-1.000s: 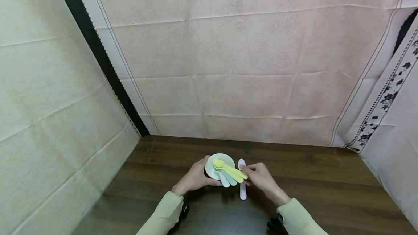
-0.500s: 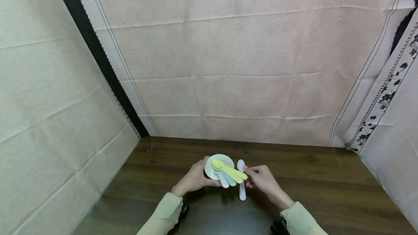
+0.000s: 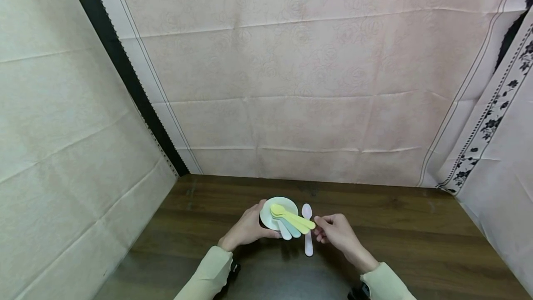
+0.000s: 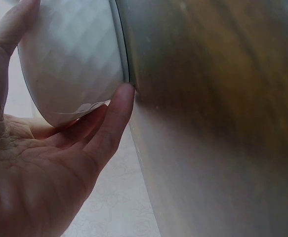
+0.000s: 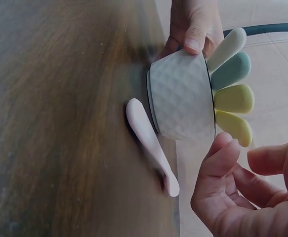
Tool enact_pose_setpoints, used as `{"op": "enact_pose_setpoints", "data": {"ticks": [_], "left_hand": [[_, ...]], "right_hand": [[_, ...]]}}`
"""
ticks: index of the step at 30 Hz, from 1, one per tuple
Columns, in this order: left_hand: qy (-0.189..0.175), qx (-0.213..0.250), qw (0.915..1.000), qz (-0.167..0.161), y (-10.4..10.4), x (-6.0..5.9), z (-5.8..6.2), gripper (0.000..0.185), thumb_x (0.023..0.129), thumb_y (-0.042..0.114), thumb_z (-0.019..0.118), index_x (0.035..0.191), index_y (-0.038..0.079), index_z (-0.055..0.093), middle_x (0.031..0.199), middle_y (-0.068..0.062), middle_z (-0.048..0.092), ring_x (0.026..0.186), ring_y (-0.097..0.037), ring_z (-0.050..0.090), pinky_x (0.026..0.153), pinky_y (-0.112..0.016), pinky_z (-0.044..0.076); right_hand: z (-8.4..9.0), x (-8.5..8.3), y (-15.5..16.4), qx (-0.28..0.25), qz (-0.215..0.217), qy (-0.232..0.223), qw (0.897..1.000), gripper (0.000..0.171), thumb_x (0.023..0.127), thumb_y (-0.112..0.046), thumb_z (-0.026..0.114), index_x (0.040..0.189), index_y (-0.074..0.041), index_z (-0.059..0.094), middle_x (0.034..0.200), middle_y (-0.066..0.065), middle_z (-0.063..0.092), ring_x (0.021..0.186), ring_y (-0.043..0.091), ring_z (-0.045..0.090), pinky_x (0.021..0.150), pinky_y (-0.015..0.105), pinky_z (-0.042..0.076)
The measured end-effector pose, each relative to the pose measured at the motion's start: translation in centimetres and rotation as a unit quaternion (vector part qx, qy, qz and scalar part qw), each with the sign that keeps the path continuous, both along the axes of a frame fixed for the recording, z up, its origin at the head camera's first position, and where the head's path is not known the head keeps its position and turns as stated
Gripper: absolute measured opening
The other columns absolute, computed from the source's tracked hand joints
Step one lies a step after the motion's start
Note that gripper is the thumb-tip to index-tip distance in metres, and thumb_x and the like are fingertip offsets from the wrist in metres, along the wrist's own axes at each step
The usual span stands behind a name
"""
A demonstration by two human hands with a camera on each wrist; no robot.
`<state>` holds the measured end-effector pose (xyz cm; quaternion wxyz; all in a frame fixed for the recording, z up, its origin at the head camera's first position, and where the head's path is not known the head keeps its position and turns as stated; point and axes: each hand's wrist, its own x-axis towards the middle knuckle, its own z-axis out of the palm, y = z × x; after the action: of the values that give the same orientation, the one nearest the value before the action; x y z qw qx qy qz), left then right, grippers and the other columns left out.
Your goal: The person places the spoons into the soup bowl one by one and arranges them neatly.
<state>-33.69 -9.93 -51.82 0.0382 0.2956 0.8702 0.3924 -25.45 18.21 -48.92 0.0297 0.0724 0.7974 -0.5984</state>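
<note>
My left hand grips the side of a small white bowl with a diamond-patterned wall, its thumb and fingers spread around it in the left wrist view. Two yellow spoons, a blue-green spoon and a whitish spoon lean in the bowl, handles fanned over the rim. On the table to the bowl's right lies a pale pink spoon. Loosely curled, my right hand holds nothing, its fingertips close by the outermost yellow handle.
The brown wood-grain table extends to both sides of the hands. Pale patterned cloth hangs behind it, with more cloth on the left and right. A dark strip runs down the left corner.
My right hand has drawn a little to the right, away from the yellow handles, uncovering more of the pink spoon. The left hand and the bowl have stayed nearly in place.
</note>
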Motion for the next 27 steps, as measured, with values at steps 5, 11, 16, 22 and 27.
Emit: {"op": "enact_pose_setpoints", "data": {"ticks": [5, 11, 16, 22, 27], "left_hand": [[0.000, 0.002, 1.0000, -0.002, 0.0, 0.1, 0.0, 0.092, 0.080, 0.041, 0.099, 0.152, 0.009, 0.052, 0.139, -0.007, 0.068, 0.128, -0.027, 0.067, 0.107, -0.049, 0.054], [0.000, -0.005, 1.0000, 0.002, 0.0, 0.2, 0.1, 0.093, 0.080, 0.042, 0.099, 0.152, 0.008, 0.051, 0.139, -0.007, 0.069, 0.128, -0.026, 0.067, 0.106, -0.046, 0.054], [0.001, -0.004, 1.0000, 0.001, 0.0, 0.2, 0.2, 0.092, 0.080, 0.041, 0.099, 0.152, 0.009, 0.052, 0.139, -0.007, 0.069, 0.128, -0.025, 0.067, 0.106, -0.046, 0.054], [-0.001, -0.002, 1.0000, 0.002, 0.0, 0.2, 0.4, 0.091, 0.080, 0.041, 0.099, 0.151, 0.009, 0.052, 0.138, -0.006, 0.069, 0.127, -0.024, 0.067, 0.106, -0.045, 0.054], [0.000, -0.005, 1.0000, 0.002, 0.0, 0.2, 0.4, 0.090, 0.080, 0.041, 0.099, 0.150, 0.009, 0.053, 0.137, -0.006, 0.069, 0.126, -0.024, 0.067, 0.105, -0.043, 0.054]], "right_hand": [[-0.1, 0.3, 0.2, 0.015, -0.006, -0.002, 1.000, 0.027, 0.109, -0.011, 0.062, 0.103, 0.010, 0.078, 0.078, 0.009, 0.070, 0.065, 0.014, 0.064, 0.060, 0.026, 0.056], [-0.2, 0.8, 0.2, 0.051, -0.004, 0.003, 0.999, 0.020, 0.106, -0.006, 0.066, 0.106, 0.008, 0.080, 0.080, 0.010, 0.072, 0.065, 0.014, 0.065, 0.061, 0.027, 0.057], [-0.3, 1.1, 0.1, 0.069, -0.005, 0.012, 0.998, 0.017, 0.103, -0.006, 0.068, 0.101, 0.006, 0.081, 0.075, 0.008, 0.072, 0.063, 0.014, 0.065, 0.059, 0.027, 0.056], [-0.3, 1.3, 0.1, 0.082, -0.002, 0.023, 0.996, 0.015, 0.099, -0.007, 0.072, 0.102, 0.005, 0.081, 0.075, 0.010, 0.074, 0.062, 0.014, 0.065, 0.059, 0.026, 0.056], [-0.4, 1.5, 0.0, 0.092, -0.004, 0.027, 0.995, 0.015, 0.096, -0.008, 0.076, 0.101, 0.005, 0.082, 0.077, 0.009, 0.076, 0.061, 0.013, 0.066, 0.057, 0.025, 0.055]]}}
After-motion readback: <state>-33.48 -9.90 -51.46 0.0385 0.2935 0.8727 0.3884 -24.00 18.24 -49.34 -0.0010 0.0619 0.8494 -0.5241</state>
